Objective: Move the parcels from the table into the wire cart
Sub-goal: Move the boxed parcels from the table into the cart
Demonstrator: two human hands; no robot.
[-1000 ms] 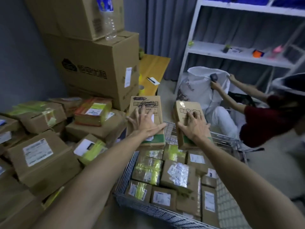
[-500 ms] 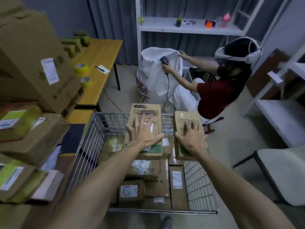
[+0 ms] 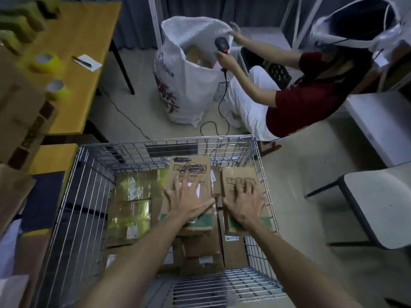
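Pressing flat, fingers splayed: left hand (image 3: 189, 204) on scribbled brown cardboard box (image 3: 190, 166), right hand (image 3: 244, 205) on plainer brown carton (image 3: 235, 174), both at two o'clock in the silver wire cart (image 3: 200, 138); seat them level.

white sack (image 3: 189, 70), tape rolls (image 3: 45, 61), chair (image 3: 378, 205)

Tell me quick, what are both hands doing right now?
Left hand: open, fingers spread flat on the scribbled brown cardboard box.
Right hand: open, flat on the printed brown cardboard box beside it.
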